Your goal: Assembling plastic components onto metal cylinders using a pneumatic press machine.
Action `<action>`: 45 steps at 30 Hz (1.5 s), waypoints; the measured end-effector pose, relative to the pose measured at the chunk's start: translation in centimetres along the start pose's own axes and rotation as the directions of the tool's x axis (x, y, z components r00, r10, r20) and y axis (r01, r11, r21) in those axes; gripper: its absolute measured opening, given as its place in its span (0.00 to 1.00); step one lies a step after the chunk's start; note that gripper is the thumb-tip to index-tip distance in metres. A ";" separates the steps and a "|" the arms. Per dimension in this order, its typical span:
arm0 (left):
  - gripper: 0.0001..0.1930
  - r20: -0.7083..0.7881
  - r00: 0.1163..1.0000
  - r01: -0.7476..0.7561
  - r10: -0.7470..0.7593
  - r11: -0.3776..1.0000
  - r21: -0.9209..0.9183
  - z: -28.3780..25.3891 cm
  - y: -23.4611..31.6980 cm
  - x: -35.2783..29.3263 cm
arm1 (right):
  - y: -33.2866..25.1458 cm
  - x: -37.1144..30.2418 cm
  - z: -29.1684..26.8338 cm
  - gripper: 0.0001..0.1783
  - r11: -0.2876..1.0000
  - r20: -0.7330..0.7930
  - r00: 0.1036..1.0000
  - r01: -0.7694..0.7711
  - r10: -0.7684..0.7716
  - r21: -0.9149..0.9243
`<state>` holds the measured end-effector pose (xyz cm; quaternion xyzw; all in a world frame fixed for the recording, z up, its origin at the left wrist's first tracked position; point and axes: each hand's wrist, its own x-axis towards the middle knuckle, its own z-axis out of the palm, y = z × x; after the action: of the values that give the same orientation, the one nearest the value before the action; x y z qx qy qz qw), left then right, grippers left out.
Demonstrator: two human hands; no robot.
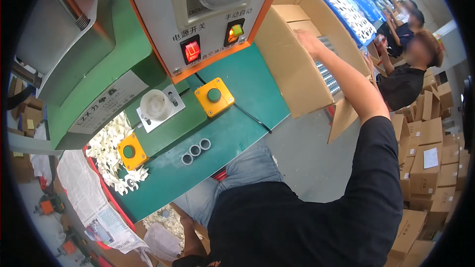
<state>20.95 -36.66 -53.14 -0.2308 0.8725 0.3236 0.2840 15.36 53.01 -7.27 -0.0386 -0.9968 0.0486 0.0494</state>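
Observation:
My right hand (310,43) reaches into an open cardboard box (284,69) at the upper right. It is beside rows of short grey metal rings (328,79) in the box; its fingertips are mostly hidden. Low in the picture, my left hand (184,216) hangs below the table edge, near a container of whitish pieces (170,222); its fingers do not show clearly. Three grey rings (200,148) stand in a slanting row on the green table (237,141). A green press (170,136) carries a round whitish fixture (155,105) on a metal plate.
Yellow button boxes (214,97) (132,152) with green buttons flank the press base. White plastic parts (111,143) fill a red-rimmed tray at left, beside newspaper (94,202). A control cabinet (208,34) has lit switches. Co-workers (408,76) and stacked cartons (425,168) are at right.

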 end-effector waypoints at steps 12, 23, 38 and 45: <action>0.09 0.422 0.902 0.229 0.095 0.723 -0.652 -1.2 0.7 -1.5 | 0.8 -0.3 1.1 0.31 0.999 0.017 0.999 -0.028 0.028 -0.016; 0.21 0.254 0.966 0.199 -0.048 0.766 -0.611 0.9 0.7 -0.6 | -1.2 -0.1 -0.9 0.31 0.984 0.091 0.981 -0.176 0.173 0.027; 0.08 0.077 0.338 -0.859 0.938 0.273 0.433 0.6 -1.4 -0.4 | -3.5 0.8 -1.0 0.23 0.999 0.087 0.996 -0.039 0.037 0.012; 0.08 0.032 0.973 -0.180 0.226 0.844 -0.505 1.0 0.7 -0.7 | -3.5 -0.4 -2.2 0.18 0.999 0.003 0.999 -0.033 0.033 -0.030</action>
<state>21.41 -35.36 -53.01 -0.1878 0.7648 0.5765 0.2179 15.77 49.75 -4.79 -0.0556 -0.9968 0.0345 0.0463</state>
